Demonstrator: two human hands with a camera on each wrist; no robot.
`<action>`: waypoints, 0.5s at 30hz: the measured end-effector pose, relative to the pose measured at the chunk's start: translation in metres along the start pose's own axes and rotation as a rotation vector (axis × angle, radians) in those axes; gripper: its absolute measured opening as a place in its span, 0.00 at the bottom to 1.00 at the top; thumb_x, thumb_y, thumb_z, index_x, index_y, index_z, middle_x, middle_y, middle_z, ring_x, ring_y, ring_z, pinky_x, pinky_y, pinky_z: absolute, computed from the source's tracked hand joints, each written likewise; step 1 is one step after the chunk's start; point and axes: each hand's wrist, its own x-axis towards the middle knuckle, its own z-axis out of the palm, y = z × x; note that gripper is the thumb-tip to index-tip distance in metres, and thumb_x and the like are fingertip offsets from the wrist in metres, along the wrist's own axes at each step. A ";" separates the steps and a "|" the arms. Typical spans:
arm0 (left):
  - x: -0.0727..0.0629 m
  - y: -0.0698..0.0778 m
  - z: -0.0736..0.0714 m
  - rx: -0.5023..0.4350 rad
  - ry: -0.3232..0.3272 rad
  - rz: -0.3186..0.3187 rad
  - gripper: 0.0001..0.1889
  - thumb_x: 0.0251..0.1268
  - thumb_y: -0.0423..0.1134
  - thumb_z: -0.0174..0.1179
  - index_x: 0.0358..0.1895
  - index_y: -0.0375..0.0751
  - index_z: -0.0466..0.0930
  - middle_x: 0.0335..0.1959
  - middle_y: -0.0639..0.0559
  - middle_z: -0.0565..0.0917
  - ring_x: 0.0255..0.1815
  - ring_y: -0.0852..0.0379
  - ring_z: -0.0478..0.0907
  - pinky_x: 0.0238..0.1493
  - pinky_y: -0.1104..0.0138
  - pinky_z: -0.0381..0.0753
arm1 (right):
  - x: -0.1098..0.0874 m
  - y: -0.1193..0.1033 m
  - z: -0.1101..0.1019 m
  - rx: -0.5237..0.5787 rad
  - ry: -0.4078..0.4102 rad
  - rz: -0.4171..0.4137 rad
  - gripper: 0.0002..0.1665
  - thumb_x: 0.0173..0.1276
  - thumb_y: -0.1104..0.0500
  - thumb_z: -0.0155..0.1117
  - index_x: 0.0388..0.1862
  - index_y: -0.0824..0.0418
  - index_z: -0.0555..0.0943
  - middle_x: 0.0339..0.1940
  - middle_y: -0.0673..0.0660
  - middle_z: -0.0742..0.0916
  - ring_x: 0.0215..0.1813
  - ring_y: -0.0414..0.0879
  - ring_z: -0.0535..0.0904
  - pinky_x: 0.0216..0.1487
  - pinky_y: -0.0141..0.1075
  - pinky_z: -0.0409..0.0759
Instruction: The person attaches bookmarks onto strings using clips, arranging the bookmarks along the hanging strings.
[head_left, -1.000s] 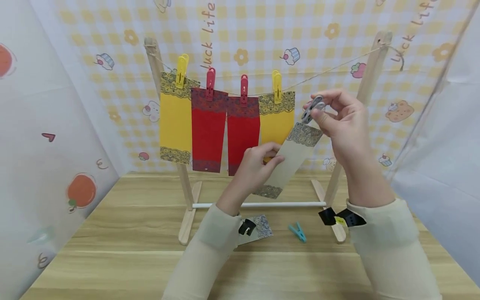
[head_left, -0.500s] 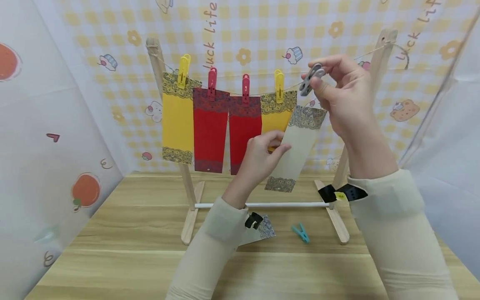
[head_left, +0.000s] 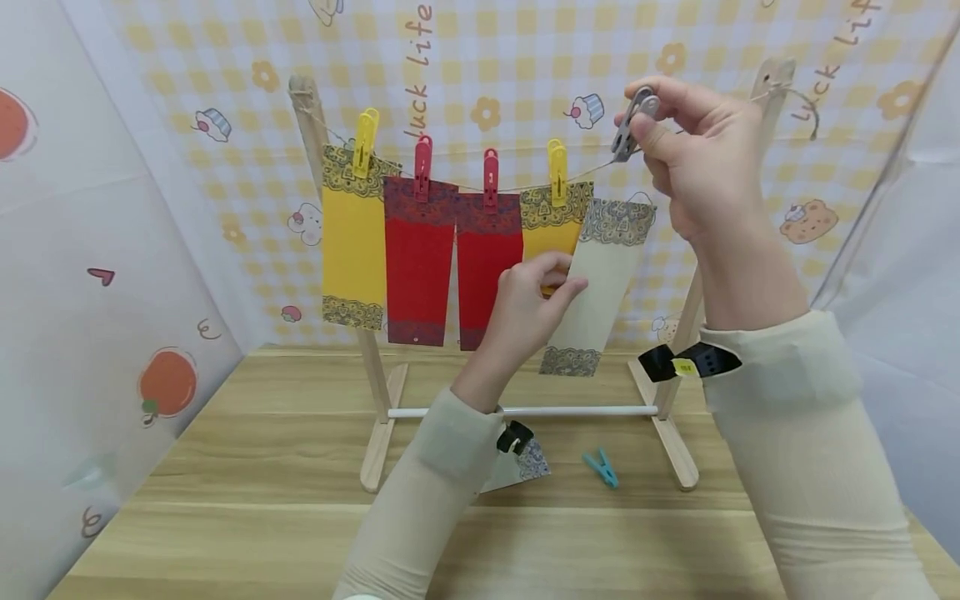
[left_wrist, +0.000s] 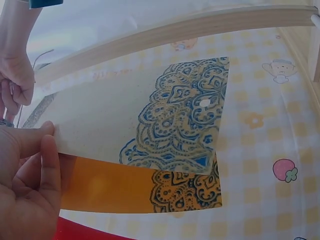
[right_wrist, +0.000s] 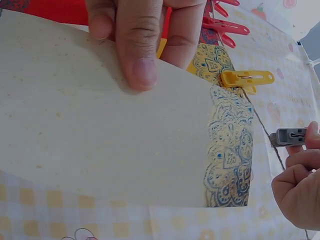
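My left hand [head_left: 525,304] pinches the left edge of a cream paper card [head_left: 600,283] with patterned lace-like bands at both ends. The card tilts slightly and partly overlaps a hanging yellow card [head_left: 546,237]. Higher and to the right, my right hand [head_left: 708,154] pinches a grey clothespin [head_left: 636,125]. The clothespin's tip lies right at the string [right_wrist: 260,120], past the yellow clothespin [right_wrist: 247,78]. In the head view, the card's top edge hangs below the clothespin, apart from it. The left wrist view shows the thumb on the cream card [left_wrist: 95,120].
A wooden rack [head_left: 761,117] carries the string. Another yellow card [head_left: 352,246] and two red cards [head_left: 420,275] hang there from yellow and red clothespins. On the table [head_left: 262,533] lie a blue clothespin [head_left: 602,468] and a patterned card [head_left: 531,462], partly hidden by the left wrist.
My right hand has risen with the grey clothespin, away from the card's top and up to the string. My left hand has raised the cream card slightly, moving it rightward and more upright.
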 end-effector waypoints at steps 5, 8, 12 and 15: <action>0.001 0.000 0.002 -0.016 0.010 -0.015 0.11 0.65 0.34 0.65 0.48 0.33 0.83 0.45 0.42 0.89 0.42 0.53 0.88 0.43 0.73 0.84 | 0.001 -0.003 0.001 -0.062 0.016 0.067 0.07 0.65 0.72 0.66 0.37 0.66 0.88 0.24 0.54 0.83 0.10 0.40 0.52 0.15 0.31 0.39; 0.002 0.000 0.002 -0.030 0.016 -0.018 0.11 0.66 0.34 0.65 0.48 0.33 0.83 0.45 0.42 0.89 0.43 0.54 0.88 0.42 0.73 0.84 | -0.001 -0.002 -0.001 -0.074 0.012 0.098 0.08 0.65 0.73 0.65 0.37 0.65 0.88 0.24 0.53 0.84 0.10 0.39 0.52 0.16 0.31 0.39; 0.004 -0.001 0.004 -0.041 0.023 -0.022 0.11 0.66 0.35 0.65 0.47 0.33 0.83 0.45 0.41 0.89 0.43 0.54 0.88 0.42 0.73 0.84 | -0.003 0.000 -0.004 -0.070 0.003 0.108 0.09 0.65 0.75 0.63 0.37 0.66 0.88 0.25 0.54 0.86 0.09 0.39 0.52 0.16 0.31 0.39; 0.005 -0.002 0.006 -0.045 0.029 -0.024 0.11 0.66 0.35 0.65 0.47 0.32 0.83 0.44 0.41 0.89 0.42 0.54 0.88 0.42 0.74 0.84 | -0.004 0.002 -0.006 -0.072 -0.005 0.100 0.10 0.65 0.75 0.63 0.36 0.66 0.88 0.25 0.54 0.87 0.10 0.39 0.52 0.16 0.31 0.39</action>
